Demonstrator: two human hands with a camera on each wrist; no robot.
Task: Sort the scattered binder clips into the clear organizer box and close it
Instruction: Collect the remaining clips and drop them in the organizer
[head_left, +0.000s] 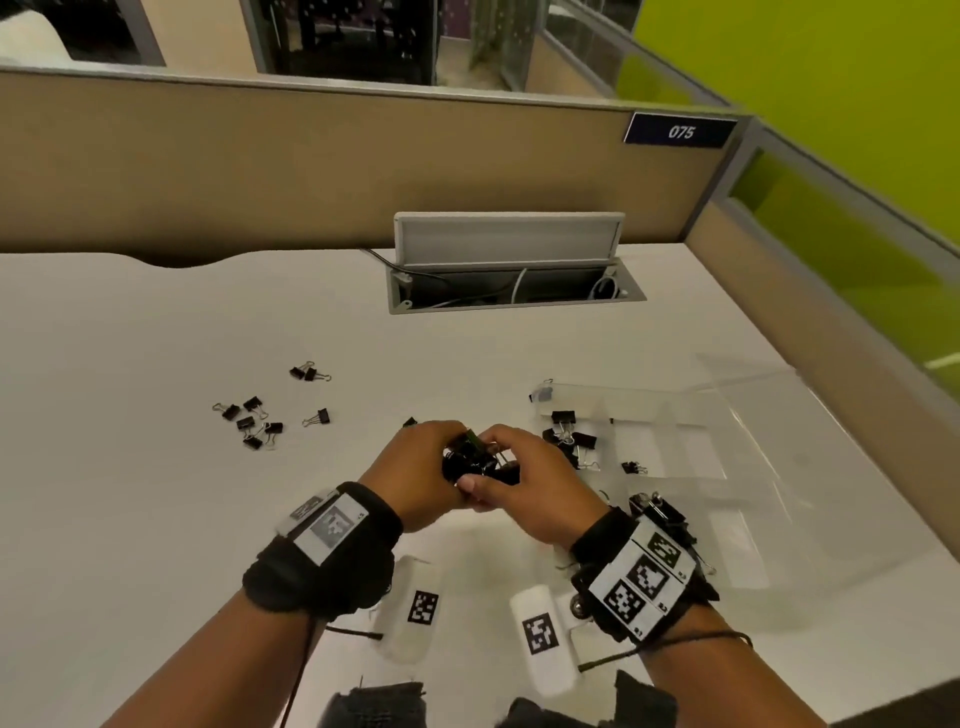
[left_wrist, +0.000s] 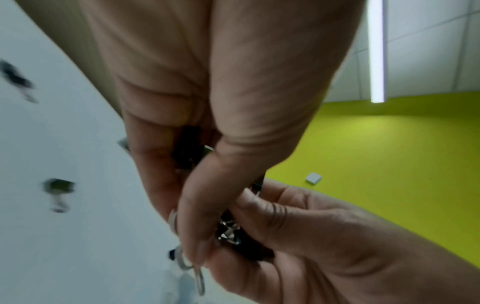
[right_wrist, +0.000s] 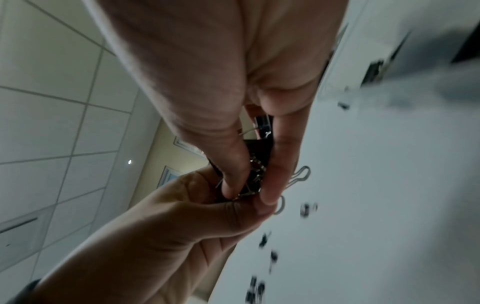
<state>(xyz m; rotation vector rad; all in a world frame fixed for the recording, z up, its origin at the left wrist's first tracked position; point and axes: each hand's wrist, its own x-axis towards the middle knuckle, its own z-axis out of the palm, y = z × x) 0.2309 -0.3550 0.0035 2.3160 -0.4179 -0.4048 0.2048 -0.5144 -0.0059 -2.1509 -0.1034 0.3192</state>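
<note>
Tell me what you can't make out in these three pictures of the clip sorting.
- How many black binder clips in the bunch: head view, left hand and right hand cover most of it.
- Clear organizer box compartments and lid: head view, transparent plastic blends into the white desk.
- Loose black binder clips on the desk: both wrist views, motion blur.
- Box's near corner: head view, right wristband hides it.

The head camera looks down and forward over the desk from above. Each wrist camera peers close along its own palm, tilted upward. All three views share the bunch of clips between both hands.
</note>
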